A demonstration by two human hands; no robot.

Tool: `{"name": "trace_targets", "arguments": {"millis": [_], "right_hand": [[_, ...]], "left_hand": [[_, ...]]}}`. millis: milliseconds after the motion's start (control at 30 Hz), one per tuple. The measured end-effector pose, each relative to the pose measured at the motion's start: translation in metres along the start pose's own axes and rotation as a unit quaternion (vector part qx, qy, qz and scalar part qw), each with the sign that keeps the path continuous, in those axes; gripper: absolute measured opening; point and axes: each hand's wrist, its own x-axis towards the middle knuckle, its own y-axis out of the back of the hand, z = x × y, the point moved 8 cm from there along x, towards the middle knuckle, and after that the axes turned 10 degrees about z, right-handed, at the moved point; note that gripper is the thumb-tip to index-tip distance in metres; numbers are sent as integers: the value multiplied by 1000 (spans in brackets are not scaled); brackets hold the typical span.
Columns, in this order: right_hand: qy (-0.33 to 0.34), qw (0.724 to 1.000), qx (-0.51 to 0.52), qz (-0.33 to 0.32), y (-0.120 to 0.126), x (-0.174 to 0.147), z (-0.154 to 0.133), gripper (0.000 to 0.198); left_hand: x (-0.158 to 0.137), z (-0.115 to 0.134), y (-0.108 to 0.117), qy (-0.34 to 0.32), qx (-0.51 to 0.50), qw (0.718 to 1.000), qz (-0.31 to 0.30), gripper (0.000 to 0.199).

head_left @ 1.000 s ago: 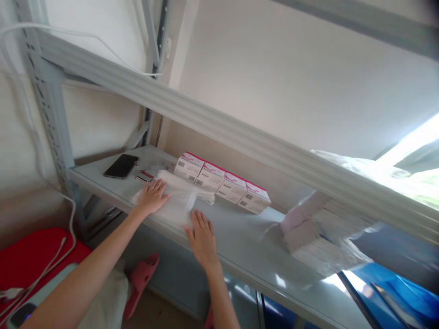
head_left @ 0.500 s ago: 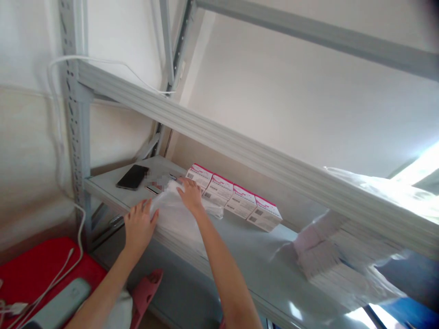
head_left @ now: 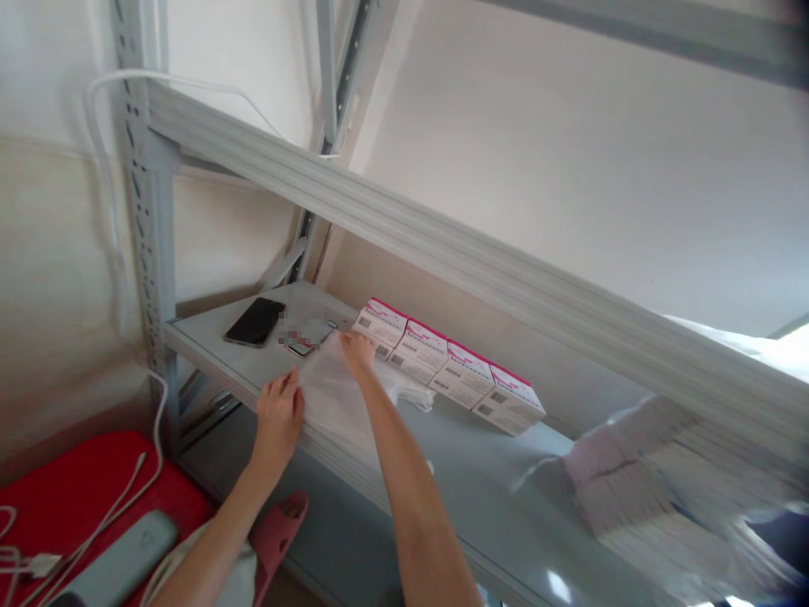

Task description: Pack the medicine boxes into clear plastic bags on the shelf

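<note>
A translucent white plastic bag [head_left: 334, 392] lies spread over the grey shelf, its crumpled end to the right. My left hand [head_left: 280, 413] has its fingers closed at the bag's near left edge, by the front of the shelf. At the far edge, my right hand [head_left: 358, 350] pinches the bag, close to a row of several white boxes [head_left: 417, 354] with pink tops. Beyond the bag's left corner is a flat card-like item [head_left: 309, 339], partly blurred out. A black phone [head_left: 254, 322] lies farther left.
A grey shelf beam [head_left: 404, 228] crosses above my hands. Plastic-wrapped stacks [head_left: 657, 480] sit at the right. Down at the left are a red stool-like surface [head_left: 183, 497], a pale green case [head_left: 126, 556], white cables and a pink slipper [head_left: 278, 531].
The bag now lies flatter on the shelf, its far edge drawn out straighter. My right hand has closed into a pinch, and my left hand has lowered. The view has shifted slightly.
</note>
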Motion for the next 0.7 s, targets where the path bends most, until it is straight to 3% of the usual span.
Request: {"name": "trace_targets", "arguments": {"millis": [433, 567, 700], "right_hand": [[5, 997, 30, 64, 7, -14, -9, 40], [23, 988, 64, 142, 46, -24, -15, 39], [52, 974, 102, 193, 98, -63, -15, 37]], "left_hand": [[0, 4, 8, 0, -13, 1000, 8, 38], [0, 21, 24, -5, -20, 999, 28, 45], [1, 61, 44, -33, -44, 997, 52, 43]]}}
